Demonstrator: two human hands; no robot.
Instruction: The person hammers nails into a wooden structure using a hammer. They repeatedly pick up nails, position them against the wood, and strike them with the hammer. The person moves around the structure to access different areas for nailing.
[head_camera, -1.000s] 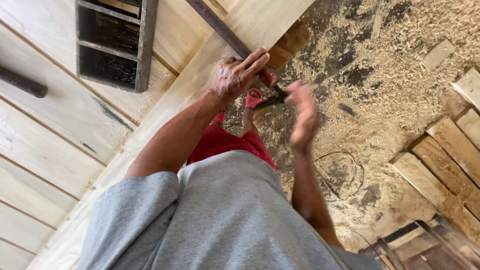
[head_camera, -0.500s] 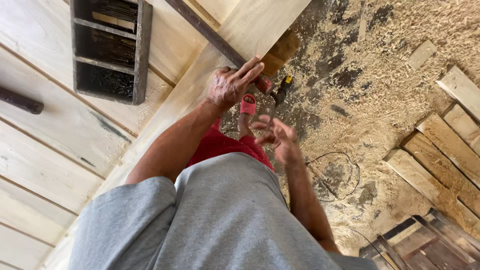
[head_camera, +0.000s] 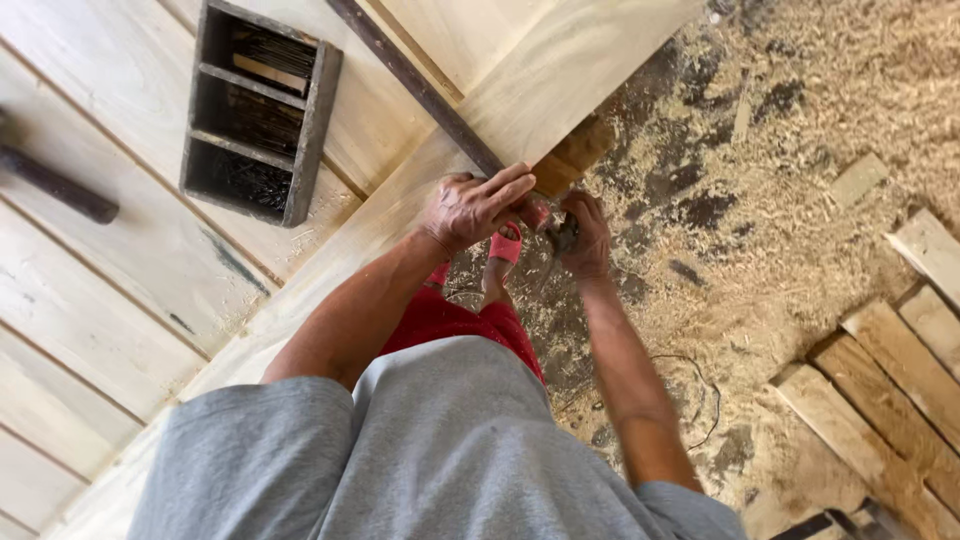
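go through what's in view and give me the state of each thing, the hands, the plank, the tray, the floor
left hand: fingers spread, pressing on the plank edge
right hand: closed on a dark tool, by the plank edge
plank: lying flat, pale, its edge held
tool: gripped, mostly hidden
compartment tray: open-topped, holding dark nails
floor: covered in sawdust
sandal: worn on a foot

Sawdust-strewn floor (head_camera: 800, 130), pale plank surface (head_camera: 120, 290), dark compartmented wooden tray (head_camera: 262, 110), perhaps holding nails, stacked boards (head_camera: 900, 370), daylight
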